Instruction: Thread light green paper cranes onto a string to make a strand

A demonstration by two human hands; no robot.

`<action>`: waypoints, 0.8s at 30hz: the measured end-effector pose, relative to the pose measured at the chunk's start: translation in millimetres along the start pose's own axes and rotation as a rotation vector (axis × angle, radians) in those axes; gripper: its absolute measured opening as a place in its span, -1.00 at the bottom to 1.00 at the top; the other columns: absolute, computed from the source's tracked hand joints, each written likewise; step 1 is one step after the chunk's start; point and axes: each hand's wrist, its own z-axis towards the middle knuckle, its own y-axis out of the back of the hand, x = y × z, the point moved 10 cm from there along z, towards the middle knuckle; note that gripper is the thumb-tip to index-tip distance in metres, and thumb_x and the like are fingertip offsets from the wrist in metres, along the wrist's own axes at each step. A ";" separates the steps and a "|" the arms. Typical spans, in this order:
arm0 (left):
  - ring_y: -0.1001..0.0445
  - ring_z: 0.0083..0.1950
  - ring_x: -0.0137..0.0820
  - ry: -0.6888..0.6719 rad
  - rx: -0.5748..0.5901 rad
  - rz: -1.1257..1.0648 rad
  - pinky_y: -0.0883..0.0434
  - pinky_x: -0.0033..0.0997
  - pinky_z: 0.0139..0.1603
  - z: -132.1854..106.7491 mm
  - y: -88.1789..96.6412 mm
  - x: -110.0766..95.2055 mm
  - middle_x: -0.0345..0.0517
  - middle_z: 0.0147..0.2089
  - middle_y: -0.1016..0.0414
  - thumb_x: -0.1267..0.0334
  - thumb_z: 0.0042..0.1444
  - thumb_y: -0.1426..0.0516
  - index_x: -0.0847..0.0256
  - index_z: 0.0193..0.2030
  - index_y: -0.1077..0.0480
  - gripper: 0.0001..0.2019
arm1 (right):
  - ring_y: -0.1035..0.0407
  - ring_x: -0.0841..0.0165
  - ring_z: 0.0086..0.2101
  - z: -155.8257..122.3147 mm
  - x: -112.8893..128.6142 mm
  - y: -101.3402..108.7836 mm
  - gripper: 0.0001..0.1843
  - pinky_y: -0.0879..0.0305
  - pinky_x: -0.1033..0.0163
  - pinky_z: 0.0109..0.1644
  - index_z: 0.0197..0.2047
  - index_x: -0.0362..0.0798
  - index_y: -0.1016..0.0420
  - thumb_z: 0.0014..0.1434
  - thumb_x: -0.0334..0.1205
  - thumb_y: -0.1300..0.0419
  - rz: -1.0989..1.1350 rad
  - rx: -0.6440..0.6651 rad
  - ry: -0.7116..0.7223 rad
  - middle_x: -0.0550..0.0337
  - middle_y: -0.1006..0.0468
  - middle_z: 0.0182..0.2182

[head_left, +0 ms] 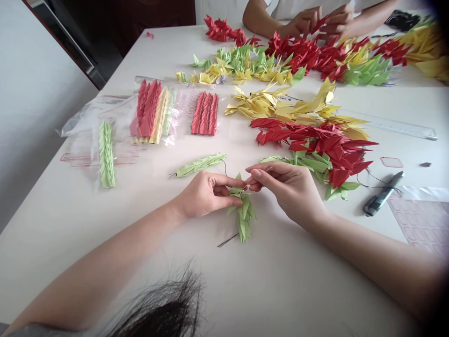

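My left hand (201,194) pinches a string of green folded paper cranes (245,217) between thumb and fingers, in the middle of the table. From the string's lower end a dark thread (228,240) trails onto the tabletop. Close beside it, my right hand (289,187) is closed in a pinch on what looks like a thin needle; its tip meets the green paper by the left fingertips. Behind my left hand lies a tight green bundle of folded paper (201,164) with dark thread at both ends.
Red cranes (336,154) and yellow cranes (280,105) are heaped beyond my right hand. Plastic bags with folded bundles (147,112) lie at the left. A pen (383,193) and a label sheet (421,220) lie right. Across the table, another person's hands (319,23) handle red paper.
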 end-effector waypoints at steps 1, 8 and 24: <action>-0.61 -0.21 -0.31 -0.002 -0.002 -0.016 -0.54 -0.38 -0.16 0.2 0.0 -0.2 0.02 -0.15 -0.64 0.29 -0.04 -0.35 0.28 0.03 -0.55 -0.56 | -0.50 0.37 -0.51 0.8 -2.5 0.1 -0.65 -0.51 0.24 -0.36 -0.32 -0.05 -0.61 0.08 0.09 -0.36 0.017 0.000 -0.025 0.17 -0.59 -0.52; -0.58 -0.35 -0.37 -0.004 -0.027 0.026 -0.51 -0.41 -0.30 1.1 2.9 1.7 -0.01 -0.24 -0.64 0.25 -0.05 -0.36 0.26 0.02 -0.55 -0.56 | -0.50 0.38 -0.50 -2.2 6.6 3.3 -0.71 -0.53 0.25 -0.36 -0.31 -0.03 -0.62 0.11 0.04 -0.34 -0.030 -0.037 0.075 0.19 -0.59 -0.52; -0.60 -0.26 -0.41 0.002 0.099 -0.183 -0.55 -0.36 -0.11 0.0 -6.8 -10.0 -0.03 -0.26 -0.59 0.39 0.02 -0.30 0.33 -0.22 -0.44 -0.81 | -0.47 0.39 -0.51 -1.9 10.1 -0.3 -0.68 -0.50 0.27 -0.39 -0.32 -0.02 -0.60 0.15 0.08 -0.29 -0.151 0.012 0.084 0.20 -0.56 -0.54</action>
